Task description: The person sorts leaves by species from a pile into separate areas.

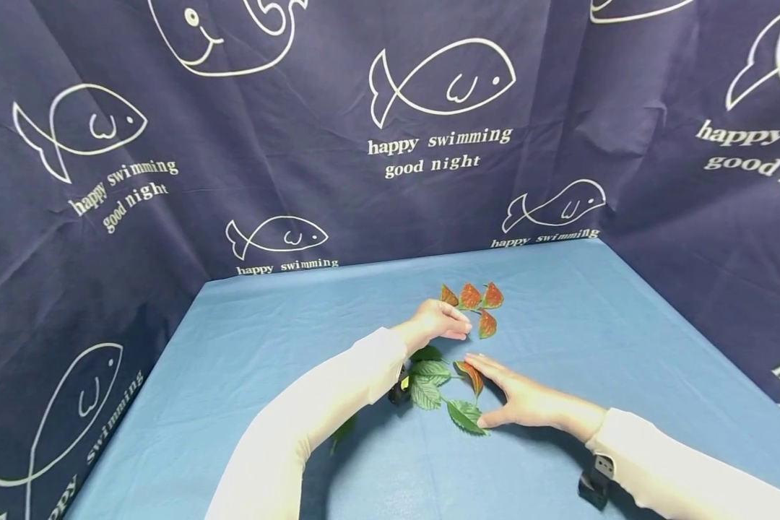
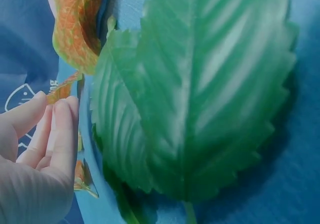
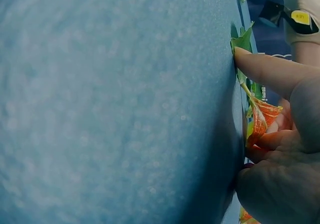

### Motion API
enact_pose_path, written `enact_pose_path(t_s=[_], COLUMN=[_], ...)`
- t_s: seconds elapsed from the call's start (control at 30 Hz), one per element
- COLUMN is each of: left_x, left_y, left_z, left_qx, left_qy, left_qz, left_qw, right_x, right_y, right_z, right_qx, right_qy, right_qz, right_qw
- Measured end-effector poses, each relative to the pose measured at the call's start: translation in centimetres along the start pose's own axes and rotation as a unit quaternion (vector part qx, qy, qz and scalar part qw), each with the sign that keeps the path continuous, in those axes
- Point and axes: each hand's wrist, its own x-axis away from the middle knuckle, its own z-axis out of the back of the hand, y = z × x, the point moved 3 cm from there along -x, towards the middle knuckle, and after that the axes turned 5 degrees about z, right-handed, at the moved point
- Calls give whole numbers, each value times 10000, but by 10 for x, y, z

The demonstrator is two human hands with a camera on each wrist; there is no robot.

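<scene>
Above the blue cloth, the left hand [image 1: 438, 320] reaches beside an orange-red leaf [image 1: 487, 323] with fingers loosely bent. In the left wrist view, thumb and fingertips of this hand [image 2: 42, 159] lie close together, and nothing plainly shows between them. The right hand [image 1: 520, 396] rests low with thumb and fingers spread around a leafy sprig. Its thumb touches a green leaf [image 1: 464, 416], also in the right wrist view [image 3: 243, 39]; its fingertips are at a curled orange leaf [image 1: 471, 378]. Green leaves [image 1: 425, 393] of the sprig lie under the left wrist.
Three more orange-red leaves [image 1: 469, 295] lie beyond the left hand. Another green leaf [image 1: 344, 430] shows partly behind the left forearm. A dark blue curtain [image 1: 364, 195] with white fish drawings stands around the blue-covered table [image 1: 266, 325].
</scene>
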Motion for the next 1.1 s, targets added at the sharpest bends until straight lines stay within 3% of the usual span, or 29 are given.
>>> enact_pose_path(t_s=[0.17,0.27,0.43,0.53,0.8,0.93,1.1], left_x=[12,22,37,47,69,74,77], left_y=[6,8,7,4,-7,-9,-12], left_z=[7,13,19,19,2,-9,-16], left_qx=[275,277,-64,-254,-761,-969,-1130], left_qy=[-65,45,255,139,-493,-533,-161], left_qz=[-254,-301,-63,179,1071,1069,896], left_qw=[9993,9992,9996,9994,9901,9881,9894], right_x=[0,0,0,0,1,2,1], right_y=[-1,-2,-2,-2,0,0,-1], right_z=[1,1,2,2,0,0,-1], right_qx=[19,71,6,-21,-71,-89,-77], right_qy=[51,36,3,-16,-1,52,47], right_qz=[53,38,-29,-49,-36,-23,-71], right_qw=[10000,10000,10000,10000,10000,9999,9999])
